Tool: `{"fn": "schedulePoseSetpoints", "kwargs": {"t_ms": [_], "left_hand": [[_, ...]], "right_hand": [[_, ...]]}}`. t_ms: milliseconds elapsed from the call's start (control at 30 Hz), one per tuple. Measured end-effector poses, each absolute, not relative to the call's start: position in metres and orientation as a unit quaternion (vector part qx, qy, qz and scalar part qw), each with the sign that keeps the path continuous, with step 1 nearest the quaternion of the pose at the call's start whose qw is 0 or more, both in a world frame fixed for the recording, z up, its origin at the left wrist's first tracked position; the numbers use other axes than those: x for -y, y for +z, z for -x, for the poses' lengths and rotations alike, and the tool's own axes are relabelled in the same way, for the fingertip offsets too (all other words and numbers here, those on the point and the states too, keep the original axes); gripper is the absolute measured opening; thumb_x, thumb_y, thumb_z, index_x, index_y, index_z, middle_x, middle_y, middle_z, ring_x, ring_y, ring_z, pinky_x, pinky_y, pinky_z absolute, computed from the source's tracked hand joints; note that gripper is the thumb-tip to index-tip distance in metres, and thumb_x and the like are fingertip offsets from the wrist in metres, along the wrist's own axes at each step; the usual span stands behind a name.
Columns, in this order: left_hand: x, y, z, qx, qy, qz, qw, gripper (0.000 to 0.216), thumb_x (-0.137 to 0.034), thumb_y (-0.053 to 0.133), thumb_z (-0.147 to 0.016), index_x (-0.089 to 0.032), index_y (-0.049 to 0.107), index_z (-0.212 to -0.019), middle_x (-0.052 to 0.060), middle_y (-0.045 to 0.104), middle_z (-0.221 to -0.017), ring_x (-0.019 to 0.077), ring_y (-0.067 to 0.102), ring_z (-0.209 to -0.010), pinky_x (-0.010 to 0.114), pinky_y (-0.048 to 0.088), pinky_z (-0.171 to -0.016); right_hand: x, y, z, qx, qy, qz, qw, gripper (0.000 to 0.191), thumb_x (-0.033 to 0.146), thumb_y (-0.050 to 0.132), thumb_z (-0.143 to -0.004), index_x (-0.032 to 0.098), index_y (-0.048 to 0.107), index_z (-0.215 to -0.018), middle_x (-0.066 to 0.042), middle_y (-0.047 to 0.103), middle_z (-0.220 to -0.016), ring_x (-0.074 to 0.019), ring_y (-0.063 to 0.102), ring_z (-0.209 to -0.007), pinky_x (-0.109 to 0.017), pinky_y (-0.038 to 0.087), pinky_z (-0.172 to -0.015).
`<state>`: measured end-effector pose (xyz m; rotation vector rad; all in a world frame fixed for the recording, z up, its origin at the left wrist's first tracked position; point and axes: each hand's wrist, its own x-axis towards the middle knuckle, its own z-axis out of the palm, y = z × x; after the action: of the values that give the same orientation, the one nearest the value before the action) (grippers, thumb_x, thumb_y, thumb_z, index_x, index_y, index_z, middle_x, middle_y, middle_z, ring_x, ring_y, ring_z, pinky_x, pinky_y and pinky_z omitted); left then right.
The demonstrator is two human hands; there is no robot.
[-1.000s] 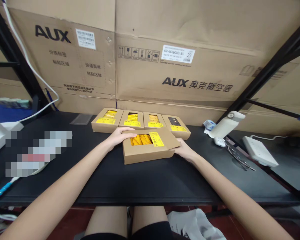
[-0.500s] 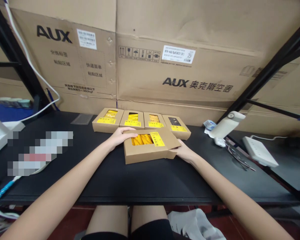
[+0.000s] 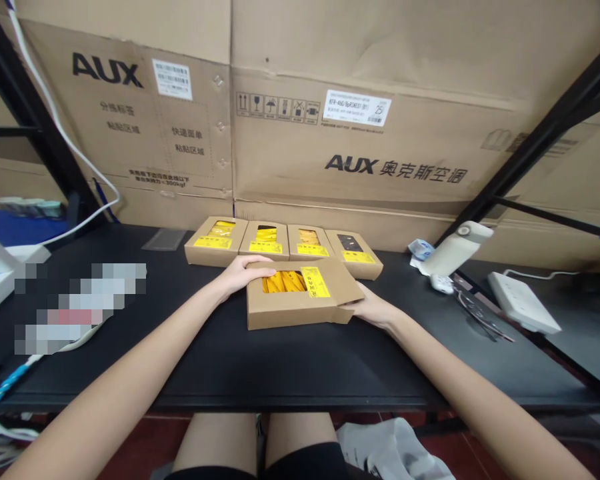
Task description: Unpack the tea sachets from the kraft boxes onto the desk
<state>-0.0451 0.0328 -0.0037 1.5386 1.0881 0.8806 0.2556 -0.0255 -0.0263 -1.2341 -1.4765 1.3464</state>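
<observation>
A brown cardboard box (image 3: 285, 314) with a window showing yellow packets and a yellow label sits in front of me, its right end flap loose and sticking out. My left hand (image 3: 241, 275) grips its left back corner, thumb on top near the window. At the right end, my right hand (image 3: 373, 305) holds the box by the flap; its fingers are partly hidden behind the cardboard. Just behind stands a row of several similar windowed boxes (image 3: 265, 247) with yellow labels. The rightmost box (image 3: 369, 270) shows dark contents through its window.
Large AUX cartons (image 3: 290, 157) wall off the back of the black table (image 3: 290, 373). At right are a white bottle (image 3: 455, 250), a small white case (image 3: 441, 285), glasses (image 3: 483, 317) and a white power strip (image 3: 523, 303). A blurred-out object (image 3: 80, 310) lies at left with a cable.
The box in my hands has tilted very slightly, and its right flap sits a touch further right. Both hands keep their places on it.
</observation>
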Motion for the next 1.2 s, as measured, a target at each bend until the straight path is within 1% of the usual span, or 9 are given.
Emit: {"fn": "schedulePoseSetpoints", "kwargs": {"t_ms": [200,400,600,733,800,900,1000,1100,1200], "left_hand": [[-0.032,-0.002,0.047,-0.444,0.355,-0.644,0.513,0.046,-0.045,0.079,-0.059,-0.021,0.071,-0.097,0.006,0.068,-0.115,0.0264,0.060,-0.111,0.038,0.044,-0.097],[-0.032,-0.001,0.047,-0.451,0.354,-0.642,0.510,0.048,-0.046,0.079,-0.059,-0.022,0.071,-0.099,0.005,0.068,-0.116,0.0265,0.060,-0.112,0.038,0.044,-0.097],[-0.031,0.000,0.046,-0.451,0.347,-0.649,0.505,0.048,-0.045,0.079,-0.060,-0.022,0.070,-0.100,0.005,0.067,-0.118,0.0262,0.058,-0.114,0.037,0.043,-0.098],[-0.031,0.000,0.047,-0.443,0.341,-0.652,0.512,0.048,-0.045,0.079,-0.060,-0.022,0.070,-0.101,0.006,0.066,-0.120,0.0262,0.059,-0.113,0.038,0.044,-0.097],[-0.030,0.000,0.047,-0.443,0.342,-0.652,0.512,0.047,-0.045,0.079,-0.060,-0.022,0.070,-0.101,0.006,0.066,-0.120,0.0262,0.059,-0.113,0.039,0.044,-0.097],[-0.030,0.001,0.046,-0.443,0.342,-0.651,0.513,0.046,-0.045,0.079,-0.060,-0.022,0.071,-0.100,0.006,0.066,-0.120,0.0262,0.059,-0.114,0.039,0.044,-0.097],[-0.030,0.001,0.046,-0.445,0.344,-0.650,0.511,0.046,-0.045,0.079,-0.059,-0.022,0.071,-0.099,0.006,0.067,-0.118,0.0265,0.059,-0.114,0.039,0.043,-0.098],[-0.030,0.000,0.046,-0.452,0.345,-0.645,0.511,0.047,-0.044,0.079,-0.059,-0.023,0.071,-0.100,0.005,0.067,-0.118,0.0262,0.059,-0.114,0.038,0.043,-0.099],[-0.031,-0.002,0.046,-0.455,0.345,-0.645,0.507,0.046,-0.044,0.079,-0.059,-0.024,0.071,-0.100,0.005,0.068,-0.117,0.0256,0.059,-0.114,0.038,0.043,-0.099]], "right_hand": [[0.027,-0.028,-0.253,0.590,0.493,0.495,0.404,0.075,0.034,0.088,-0.047,0.020,0.056,-0.114,-0.012,0.064,-0.120,-0.0328,0.058,-0.115,-0.050,0.046,-0.099],[0.026,-0.028,-0.258,0.585,0.477,0.517,0.404,0.069,0.036,0.085,-0.050,0.021,0.055,-0.110,-0.011,0.064,-0.117,-0.0318,0.058,-0.114,-0.049,0.047,-0.097],[0.027,-0.021,-0.267,0.614,0.492,0.511,0.346,0.064,0.038,0.083,-0.052,0.020,0.057,-0.107,-0.010,0.065,-0.111,-0.0317,0.058,-0.112,-0.049,0.045,-0.098],[0.029,-0.015,-0.272,0.641,0.542,0.449,0.308,0.076,0.032,0.085,-0.050,0.020,0.053,-0.118,-0.011,0.061,-0.122,-0.0303,0.055,-0.117,-0.047,0.044,-0.099],[0.031,-0.012,-0.273,0.643,0.568,0.425,0.288,0.079,0.028,0.085,-0.050,0.021,0.050,-0.121,-0.011,0.060,-0.125,-0.0285,0.057,-0.115,-0.045,0.046,-0.098],[0.032,-0.011,-0.274,0.646,0.574,0.427,0.267,0.070,0.025,0.083,-0.054,0.020,0.052,-0.116,-0.011,0.062,-0.121,-0.0253,0.062,-0.107,-0.039,0.051,-0.090],[0.032,-0.012,-0.275,0.647,0.566,0.429,0.278,0.065,0.025,0.083,-0.055,0.019,0.053,-0.113,-0.009,0.065,-0.117,-0.0234,0.064,-0.103,-0.036,0.052,-0.087],[0.029,-0.014,-0.273,0.648,0.545,0.437,0.303,0.063,0.027,0.083,-0.055,0.020,0.056,-0.111,-0.008,0.066,-0.114,-0.0239,0.064,-0.103,-0.039,0.053,-0.089],[0.026,-0.016,-0.268,0.654,0.504,0.461,0.326,0.058,0.031,0.084,-0.054,0.019,0.060,-0.106,-0.008,0.069,-0.110,-0.0262,0.063,-0.105,-0.045,0.049,-0.095]]}}
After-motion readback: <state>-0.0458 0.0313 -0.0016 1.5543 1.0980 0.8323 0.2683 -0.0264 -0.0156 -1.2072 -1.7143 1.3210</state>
